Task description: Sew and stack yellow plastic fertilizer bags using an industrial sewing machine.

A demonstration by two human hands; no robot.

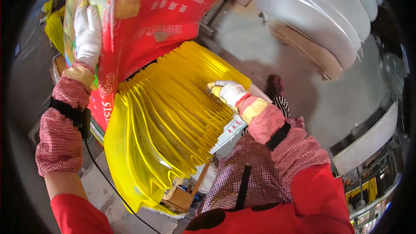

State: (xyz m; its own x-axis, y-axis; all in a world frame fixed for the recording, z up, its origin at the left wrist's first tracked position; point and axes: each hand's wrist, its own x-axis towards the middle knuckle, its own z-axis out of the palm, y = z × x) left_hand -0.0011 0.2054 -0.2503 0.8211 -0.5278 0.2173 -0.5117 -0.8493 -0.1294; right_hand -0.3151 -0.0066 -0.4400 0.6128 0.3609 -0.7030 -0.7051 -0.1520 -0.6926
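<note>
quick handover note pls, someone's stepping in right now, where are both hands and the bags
Left hand: gloved, raised, flat against the red sack and the yellow sheet behind it, holding them up.
Right hand: gloved, resting on the right edge of the fanned yellow bags; whether it grips them cannot be told.
Bags: a thick fanned stack spilling down from under the red sack, over a wooden stand.
Done: stack is spread out in a fan.
Left: stack is not squared up; red sack is not set down.
</note>
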